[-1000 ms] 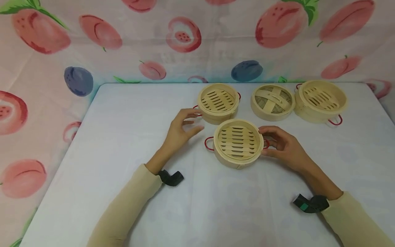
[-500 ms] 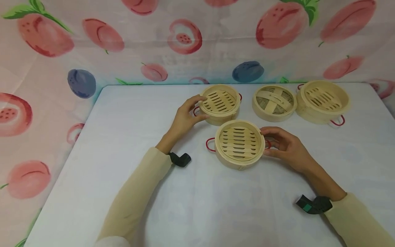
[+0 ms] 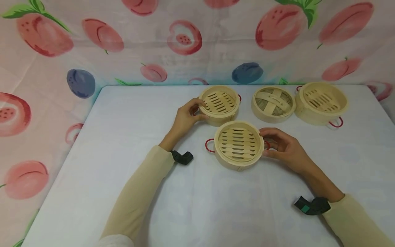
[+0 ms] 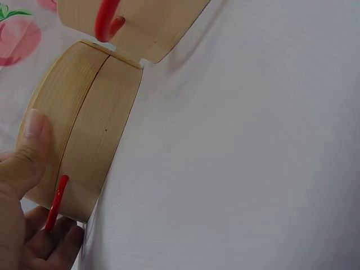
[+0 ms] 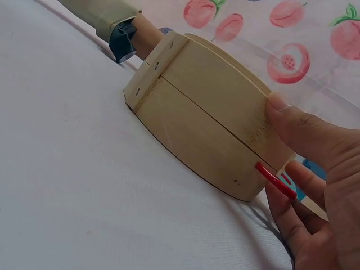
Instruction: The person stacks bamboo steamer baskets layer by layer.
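Two round bamboo steamer baskets with slatted floors and red loop handles stand on the table. My left hand [image 3: 184,116] holds the rear steamer basket [image 3: 219,104] at its left side. In the left wrist view the thumb lies on that basket's wall [image 4: 107,129], fingers around the red handle [image 4: 56,202]. The front steamer basket [image 3: 239,147] sits nearer, and my right hand [image 3: 285,150] grips its right side. From the right wrist, its thumb [image 5: 287,112] presses the upper edge, with the other fingers by the red handle [image 5: 275,181].
A bamboo steamer lid [image 3: 273,104] with crossed strips stands behind and to the right. It is beside a taller steamer basket [image 3: 321,103] with red handles. The white table [image 3: 216,212] ends at a fruit-print cloth [image 3: 216,37] behind.
My left hand has moved forward and right from beside the rear steamer basket, and its thumb and fingers have taken hold of it. The right hand keeps its hold on the front basket.
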`<state>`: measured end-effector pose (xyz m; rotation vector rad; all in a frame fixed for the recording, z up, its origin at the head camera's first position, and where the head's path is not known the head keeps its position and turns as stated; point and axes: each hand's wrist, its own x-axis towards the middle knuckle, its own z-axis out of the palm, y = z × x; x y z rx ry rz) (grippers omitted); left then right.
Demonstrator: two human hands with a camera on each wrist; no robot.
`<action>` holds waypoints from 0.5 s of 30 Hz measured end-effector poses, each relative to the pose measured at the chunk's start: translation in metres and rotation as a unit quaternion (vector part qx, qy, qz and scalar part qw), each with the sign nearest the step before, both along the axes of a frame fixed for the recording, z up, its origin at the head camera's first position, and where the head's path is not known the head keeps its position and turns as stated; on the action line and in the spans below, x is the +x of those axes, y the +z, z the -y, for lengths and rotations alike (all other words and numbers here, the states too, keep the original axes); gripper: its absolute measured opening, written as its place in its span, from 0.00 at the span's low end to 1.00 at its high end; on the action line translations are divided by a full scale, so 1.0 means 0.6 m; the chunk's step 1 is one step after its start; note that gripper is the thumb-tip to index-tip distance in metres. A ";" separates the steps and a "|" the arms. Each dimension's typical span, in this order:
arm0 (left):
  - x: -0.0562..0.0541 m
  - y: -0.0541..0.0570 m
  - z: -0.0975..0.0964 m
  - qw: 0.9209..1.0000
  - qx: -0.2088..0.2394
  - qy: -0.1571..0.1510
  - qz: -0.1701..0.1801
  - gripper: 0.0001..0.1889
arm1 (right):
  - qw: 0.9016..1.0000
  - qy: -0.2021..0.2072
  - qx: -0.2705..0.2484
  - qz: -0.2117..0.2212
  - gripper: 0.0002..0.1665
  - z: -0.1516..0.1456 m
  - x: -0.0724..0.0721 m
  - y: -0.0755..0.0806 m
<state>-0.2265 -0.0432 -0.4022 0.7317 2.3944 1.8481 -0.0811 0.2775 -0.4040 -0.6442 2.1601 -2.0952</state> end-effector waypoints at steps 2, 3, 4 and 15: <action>0.001 0.000 0.000 1.000 0.005 0.002 -0.002 0.20 | 1.000 0.004 -0.003 -0.010 0.32 0.001 0.001 0.000; 0.002 0.000 -0.001 1.000 0.009 0.002 -0.001 0.19 | 1.000 0.007 -0.007 -0.015 0.32 0.002 0.001 0.001; 0.002 0.001 -0.001 1.000 0.012 0.003 0.001 0.19 | 1.000 0.008 -0.006 -0.016 0.32 0.002 0.001 0.001; 0.012 0.022 0.000 0.998 0.065 0.017 0.009 0.18 | 1.000 0.009 -0.012 -0.027 0.33 0.000 -0.001 -0.003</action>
